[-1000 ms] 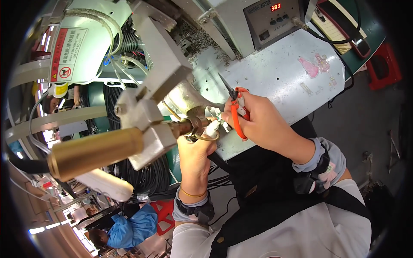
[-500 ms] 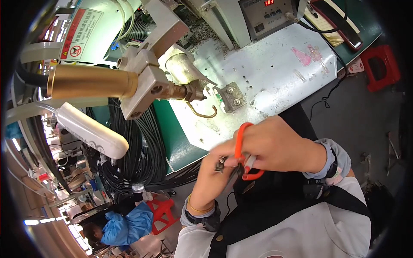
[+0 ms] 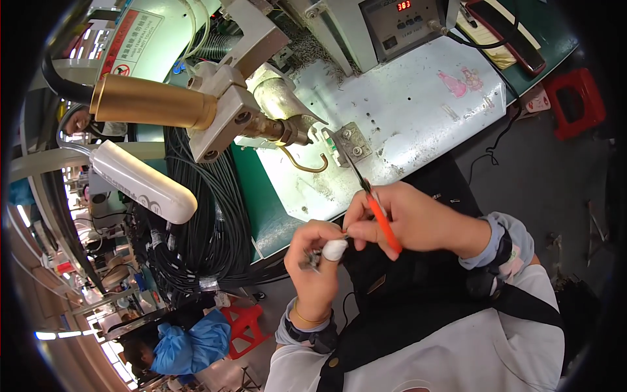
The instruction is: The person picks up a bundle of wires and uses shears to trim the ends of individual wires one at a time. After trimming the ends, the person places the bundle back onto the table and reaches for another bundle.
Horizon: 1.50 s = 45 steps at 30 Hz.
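Observation:
In front of the machine's metal plate, my two hands meet fingertip to fingertip. My left hand (image 3: 312,261) is closed round several small metal parts (image 3: 311,260), and a white cover (image 3: 335,249) wraps one of its digits. The right hand (image 3: 418,219) keeps a slim hand tool with orange handles (image 3: 384,225) in its palm, the dark narrow tip pointing at the plate; whether it is scissors or pliers I cannot tell. Its thumb and forefinger pinch at a tiny piece by the left fingertips, too small to name.
Beyond my hands stand a small metal fixture (image 3: 351,142), a brass-coloured cylinder (image 3: 153,101) with a nozzle, and a bent tube (image 3: 304,166). Black cables (image 3: 202,215) lie bundled at left, under a white lamp (image 3: 144,183). A control box (image 3: 408,26) is behind; a red stool (image 3: 575,101) stands right.
The hands have come apart from an overlapping grip to touching fingertips. The orange-handled tool has swung round so its tip points away from me toward the fixture.

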{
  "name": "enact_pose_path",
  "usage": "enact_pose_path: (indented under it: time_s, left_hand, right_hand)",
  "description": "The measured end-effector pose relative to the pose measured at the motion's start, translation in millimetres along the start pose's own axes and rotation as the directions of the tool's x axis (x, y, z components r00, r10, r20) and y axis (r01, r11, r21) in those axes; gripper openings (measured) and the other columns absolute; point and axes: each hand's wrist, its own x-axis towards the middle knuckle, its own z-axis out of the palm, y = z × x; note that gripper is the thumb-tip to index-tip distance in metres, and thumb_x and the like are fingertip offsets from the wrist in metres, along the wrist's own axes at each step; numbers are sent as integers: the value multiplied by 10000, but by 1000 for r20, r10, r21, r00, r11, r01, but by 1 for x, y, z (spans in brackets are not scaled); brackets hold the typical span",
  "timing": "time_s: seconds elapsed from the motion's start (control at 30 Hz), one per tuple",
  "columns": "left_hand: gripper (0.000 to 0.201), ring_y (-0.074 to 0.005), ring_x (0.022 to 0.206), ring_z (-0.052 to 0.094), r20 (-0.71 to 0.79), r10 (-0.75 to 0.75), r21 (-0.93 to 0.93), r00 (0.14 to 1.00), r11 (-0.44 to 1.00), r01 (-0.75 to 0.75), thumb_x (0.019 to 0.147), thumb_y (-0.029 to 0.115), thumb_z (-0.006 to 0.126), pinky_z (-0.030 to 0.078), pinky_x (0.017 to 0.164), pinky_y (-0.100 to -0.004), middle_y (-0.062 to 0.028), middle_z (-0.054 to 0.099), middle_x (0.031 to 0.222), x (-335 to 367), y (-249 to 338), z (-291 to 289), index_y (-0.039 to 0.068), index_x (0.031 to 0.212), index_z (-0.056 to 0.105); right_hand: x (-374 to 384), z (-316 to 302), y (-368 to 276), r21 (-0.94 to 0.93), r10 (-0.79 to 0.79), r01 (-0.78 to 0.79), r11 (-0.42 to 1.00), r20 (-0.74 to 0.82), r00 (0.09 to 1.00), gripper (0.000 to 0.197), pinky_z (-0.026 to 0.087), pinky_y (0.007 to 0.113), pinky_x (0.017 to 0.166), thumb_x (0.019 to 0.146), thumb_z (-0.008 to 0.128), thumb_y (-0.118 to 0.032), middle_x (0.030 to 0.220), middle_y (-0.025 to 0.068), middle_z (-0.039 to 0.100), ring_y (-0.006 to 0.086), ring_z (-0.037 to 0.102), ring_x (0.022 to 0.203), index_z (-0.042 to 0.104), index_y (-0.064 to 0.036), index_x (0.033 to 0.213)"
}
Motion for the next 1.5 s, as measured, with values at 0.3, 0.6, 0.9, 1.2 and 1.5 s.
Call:
enact_pose_path:
  time_s: [0.3, 0.6, 0.9, 1.2, 1.5]
  left_hand:
    - [81, -54, 459, 400, 355, -615, -627, 704, 402, 667, 789, 17, 531, 288, 392, -171, -62, 529, 699, 9, 13, -17, 15, 845, 472]
    - [178, -49, 596, 494, 86, -593, -400, 801, 716, 572, 736, -51, 580, 347, 476, -146, -37, 549, 741, -1, 12, -3, 0, 891, 508]
    - [170, -50, 658, 507, -55, -290, 49, 955, 955, 293, 740, -53, 590, 397, 596, -166, -30, 553, 764, -6, 14, -1, -14, 884, 507]
    - [160, -45, 673, 500, -102, -409, -293, 907, 884, 365, 744, -39, 600, 391, 615, -158, -21, 559, 770, -3, 12, 0, -15, 884, 525]
    - [156, -45, 596, 459, -165, -409, -329, 897, 881, 341, 755, -9, 594, 353, 548, -165, -19, 529, 738, -6, 9, -1, -9, 886, 510]
  right_hand:
    - [0, -11, 2, -873, -821, 487, -26, 296, 488, 185, 335, 197, 436, 685, 586, -175, 619, -55, 481, 81, 421, 458, 626, -146, 863]
    - [1, 4, 13, -920, -865, 392, -2, 198, 461, 179, 322, 194, 451, 690, 576, -184, 616, -55, 505, 66, 456, 479, 626, -109, 845]
    - [-5, 7, 15, -941, -797, 337, -24, 221, 562, 191, 384, 220, 459, 685, 584, -188, 696, -23, 564, 87, 533, 540, 585, -108, 858]
    - [0, 13, 16, -471, -560, 422, 774, -199, 804, 173, 408, 263, 444, 617, 641, -82, 655, 0, 554, 170, 539, 502, 564, -95, 770]
    - [-11, 6, 12, -688, -326, 152, 709, -129, 936, 311, 401, 270, 402, 620, 725, -302, 520, 22, 527, 181, 534, 427, 524, -68, 661]
